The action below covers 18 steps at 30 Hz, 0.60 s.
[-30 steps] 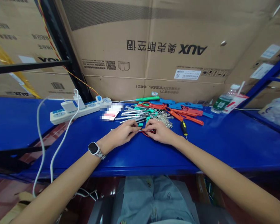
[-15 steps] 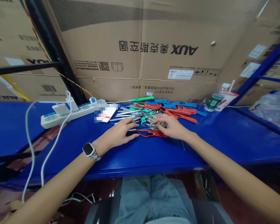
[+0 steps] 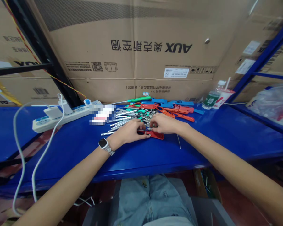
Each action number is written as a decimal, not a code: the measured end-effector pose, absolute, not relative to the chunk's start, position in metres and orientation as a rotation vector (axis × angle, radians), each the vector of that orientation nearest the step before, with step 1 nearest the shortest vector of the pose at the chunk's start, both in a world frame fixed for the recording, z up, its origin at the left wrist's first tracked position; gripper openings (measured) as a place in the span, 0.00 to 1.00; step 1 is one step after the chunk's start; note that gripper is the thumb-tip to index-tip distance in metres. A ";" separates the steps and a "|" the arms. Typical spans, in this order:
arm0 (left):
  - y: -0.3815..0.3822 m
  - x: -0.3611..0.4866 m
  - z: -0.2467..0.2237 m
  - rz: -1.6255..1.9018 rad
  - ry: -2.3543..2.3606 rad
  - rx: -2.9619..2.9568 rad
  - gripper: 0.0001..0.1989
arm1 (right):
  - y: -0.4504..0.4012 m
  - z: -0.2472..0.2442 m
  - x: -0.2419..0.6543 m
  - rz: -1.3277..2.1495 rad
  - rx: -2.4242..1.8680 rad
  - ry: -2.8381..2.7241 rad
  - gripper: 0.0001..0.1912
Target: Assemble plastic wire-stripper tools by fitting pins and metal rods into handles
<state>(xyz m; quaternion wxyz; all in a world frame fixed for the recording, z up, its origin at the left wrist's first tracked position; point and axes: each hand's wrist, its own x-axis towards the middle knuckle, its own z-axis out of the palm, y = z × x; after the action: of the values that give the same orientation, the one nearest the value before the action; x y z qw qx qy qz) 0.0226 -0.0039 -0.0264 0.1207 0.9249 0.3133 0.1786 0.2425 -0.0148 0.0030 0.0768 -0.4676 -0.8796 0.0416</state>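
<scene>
On the blue work surface, my left hand (image 3: 132, 131) has its thumb and fingers around the left end of a red plastic casing (image 3: 156, 135), which resembles half a lighter shell. Just above that casing, the fingertips of my right hand (image 3: 164, 123) are pinched together. Whatever small piece they hold is hidden. Behind both hands lies a pile of silvery metal tubes (image 3: 122, 118) with green plastic parts (image 3: 142, 112) and small metal pieces among them. More red casings (image 3: 180, 110) and blue casings (image 3: 182, 103) are heaped behind the right hand.
A green-handled screwdriver (image 3: 139, 99) lies at the back. To the left are a partly blurred phone (image 3: 105, 114) and a white power strip (image 3: 42, 123) with cables. A water bottle (image 3: 211, 97) and a cup (image 3: 223, 98) stand back right. Large cardboard boxes (image 3: 141, 62) rise behind.
The view has shifted slightly. My left hand has moved right, closing around the casing's left end. My right hand has drawn nearer to it, its fingers now pinched together.
</scene>
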 end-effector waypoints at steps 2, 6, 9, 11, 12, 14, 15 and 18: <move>-0.007 0.021 -0.028 0.555 0.907 2.695 0.16 | -0.011 0.002 0.241 0.098 -1.397 -2.625 0.06; -0.011 0.021 -0.028 0.585 0.900 2.717 0.15 | -0.013 0.001 0.242 0.054 -1.309 -2.623 0.06; -0.013 0.021 -0.027 0.596 0.905 2.712 0.14 | -0.024 0.002 0.245 0.053 -1.248 -2.618 0.02; -0.014 0.021 -0.027 0.608 0.898 2.708 0.14 | -0.035 0.000 0.248 0.052 -1.251 -2.607 0.03; -0.014 0.021 -0.026 0.610 0.895 2.707 0.14 | -0.040 -0.001 0.249 0.055 -1.263 -2.599 0.03; -0.015 0.020 -0.026 0.603 0.894 2.704 0.14 | -0.051 -0.006 0.250 0.091 -1.287 -2.566 0.05; -0.016 0.020 -0.027 0.596 0.895 2.703 0.14 | -0.055 -0.009 0.251 0.117 -1.292 -2.540 0.06; -0.017 0.021 -0.027 0.601 0.902 2.718 0.14 | -0.065 -0.017 0.252 0.151 -1.289 -2.439 0.09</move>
<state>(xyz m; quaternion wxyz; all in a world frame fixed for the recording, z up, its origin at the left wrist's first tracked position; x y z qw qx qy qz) 0.0211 -0.0170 -0.0274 0.1074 0.9235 0.3066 0.2043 0.2525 -0.0653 -0.0168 0.1883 -0.4583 -0.8670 0.0535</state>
